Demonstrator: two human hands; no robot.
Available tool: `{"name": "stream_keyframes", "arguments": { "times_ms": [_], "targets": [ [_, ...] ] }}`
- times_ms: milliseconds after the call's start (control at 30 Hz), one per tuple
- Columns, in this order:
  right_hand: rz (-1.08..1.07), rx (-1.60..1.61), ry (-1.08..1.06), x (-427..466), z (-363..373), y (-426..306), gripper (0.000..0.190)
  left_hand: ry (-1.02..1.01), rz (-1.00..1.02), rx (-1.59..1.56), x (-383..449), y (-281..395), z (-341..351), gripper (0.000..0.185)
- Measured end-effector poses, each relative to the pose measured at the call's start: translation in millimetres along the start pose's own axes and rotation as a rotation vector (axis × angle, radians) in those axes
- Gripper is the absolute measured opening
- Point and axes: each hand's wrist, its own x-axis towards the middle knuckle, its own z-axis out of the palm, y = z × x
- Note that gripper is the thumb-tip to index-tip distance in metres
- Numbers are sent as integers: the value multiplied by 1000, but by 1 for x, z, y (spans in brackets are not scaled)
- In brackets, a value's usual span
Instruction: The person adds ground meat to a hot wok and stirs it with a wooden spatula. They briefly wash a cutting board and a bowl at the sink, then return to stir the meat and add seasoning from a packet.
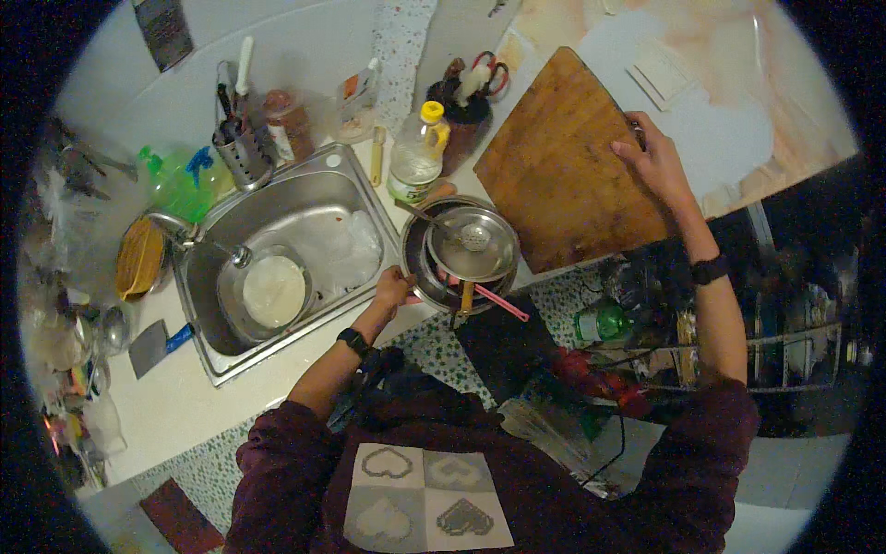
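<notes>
My left hand point(394, 287) is at the left rim of a wide metal basin point(417, 269), with its fingers curled against the edge. Stacked in that basin are a smaller steel bowl point(450, 257), a slotted spoon point(475, 237) and a pink-handled utensil point(502, 302). My right hand point(651, 156) grips the right edge of a wooden cutting board point(561, 159). Its thumb lies on the board's top face, and the other fingers reach around a small dark part at the edge. The board lies on the counter, right of the basin.
Left of the basin is a steel sink point(277, 208), holding a pot with a pale round thing point(274, 291). A cleaver point(158, 346) lies near its left corner. Behind stand a yellow-capped bottle point(417, 156), a utensil holder with scissors point(471, 104) and a steel cutlery holder point(242, 156).
</notes>
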Motion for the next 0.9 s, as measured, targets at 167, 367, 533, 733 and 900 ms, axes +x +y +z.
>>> {"name": "stream_keyframes", "arguments": {
  "times_ms": [167, 367, 533, 733, 900],
  "targets": [
    [-141, -170, 27, 30, 31, 12, 46, -65, -85, -34, -1, -5, -6, 19],
    [-456, -890, 223, 20, 35, 6, 48, -23, 56, -258, -31, -10, -79, 7],
    [-476, -518, 311, -2, 66, -8, 40, 480, -64, -525, -43, -10, -237, 7],
    [-128, 276, -36, -52, 166, -110, 21, 599, 324, -750, 3, -17, -325, 11],
    [37, 673, -393, -84, 327, -210, 16, 531, 360, -950, 62, -26, -337, 4]
  ]
}}
